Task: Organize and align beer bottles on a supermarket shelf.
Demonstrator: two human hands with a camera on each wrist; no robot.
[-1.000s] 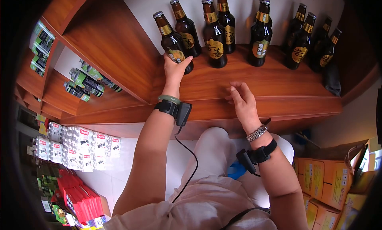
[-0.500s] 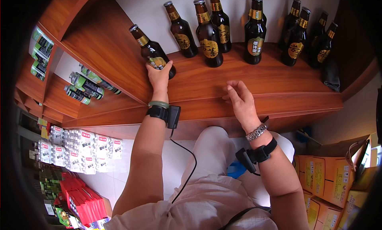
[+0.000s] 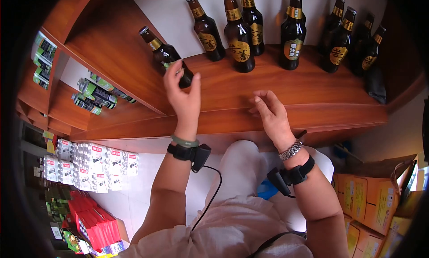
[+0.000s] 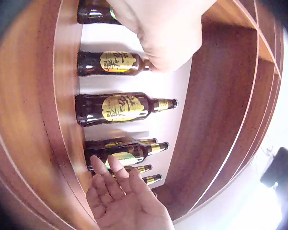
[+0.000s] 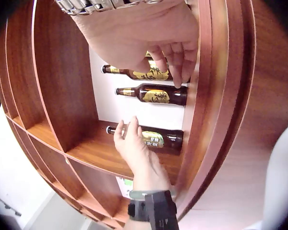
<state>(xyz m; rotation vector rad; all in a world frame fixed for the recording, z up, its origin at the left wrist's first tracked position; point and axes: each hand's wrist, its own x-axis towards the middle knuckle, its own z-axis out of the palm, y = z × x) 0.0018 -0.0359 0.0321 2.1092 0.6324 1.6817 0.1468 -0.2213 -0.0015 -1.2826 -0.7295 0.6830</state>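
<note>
My left hand is just in front of the leftmost dark beer bottle, thumb and fingers spread apart. In the right wrist view a gap shows between the left hand and the label side of that bottle, which stands upright against no other bottle. Over the shelf's front part hovers my right hand, empty, its fingers loosely bent. The left wrist view shows the right hand palm up, below several bottles, with a gold-labelled bottle above it.
More bottles stand along the back, such as one with a pale label. A dark cloth-like item lies at the shelf's right end. Green cans fill a lower compartment on the left; orange boxes stand lower right.
My left hand moved the leftmost bottle leftward, away from its neighbour, then let go of it and drew back slightly toward the body. The right hand has stayed nearly still.
</note>
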